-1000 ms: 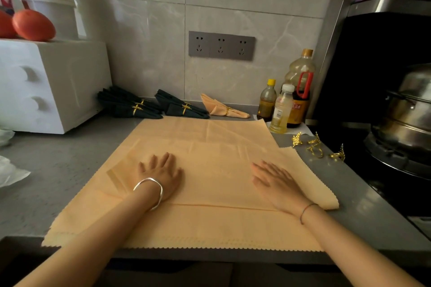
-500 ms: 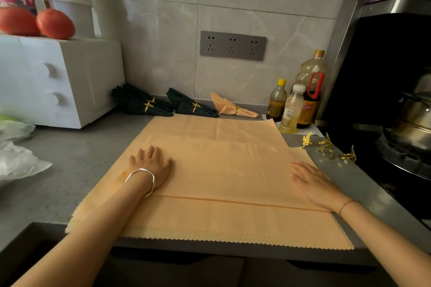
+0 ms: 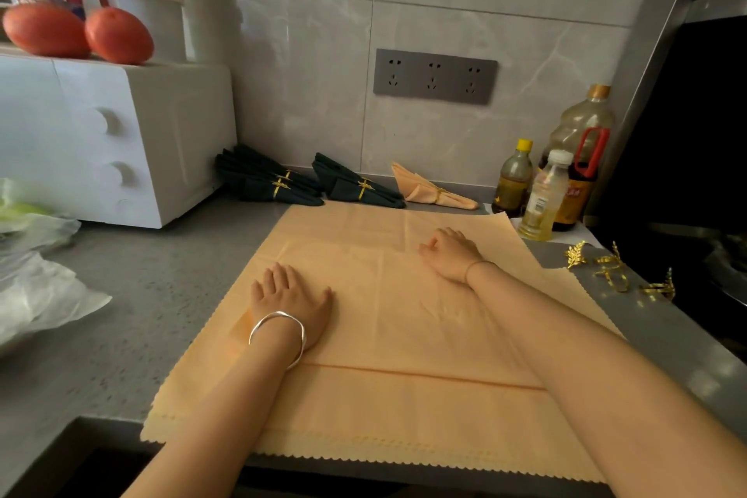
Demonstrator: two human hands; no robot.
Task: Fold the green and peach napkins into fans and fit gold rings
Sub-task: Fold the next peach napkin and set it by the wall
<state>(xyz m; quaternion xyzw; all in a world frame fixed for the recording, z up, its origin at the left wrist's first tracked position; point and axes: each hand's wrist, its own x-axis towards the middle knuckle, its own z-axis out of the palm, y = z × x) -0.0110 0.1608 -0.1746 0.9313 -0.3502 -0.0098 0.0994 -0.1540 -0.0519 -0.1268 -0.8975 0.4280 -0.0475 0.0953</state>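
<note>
A large peach napkin (image 3: 404, 319) lies spread on the grey counter with one fold line across its near part. My left hand (image 3: 289, 297) presses flat on its left side, fingers straight. Farther back, right of centre, my right hand (image 3: 448, 253) rests on the cloth with fingers loosely curled; whether they pinch the cloth I cannot tell. By the wall lie finished fans with gold rings: dark green ones (image 3: 266, 184) (image 3: 357, 188) and a peach one (image 3: 430, 190). Loose gold rings (image 3: 614, 271) sit on the counter at the right.
A white appliance (image 3: 113, 141) with tomatoes (image 3: 81, 32) on top stands at the left. Plastic bags (image 3: 36, 275) lie at the near left. Oil and sauce bottles (image 3: 558, 182) stand at the back right, beside a dark stove area (image 3: 695, 174). A socket strip (image 3: 434, 76) is on the tiled wall.
My right hand has moved from the napkin's right edge forward and leftward to the far middle of the cloth. The left hand stays pressed on the left side. The view has shifted left.
</note>
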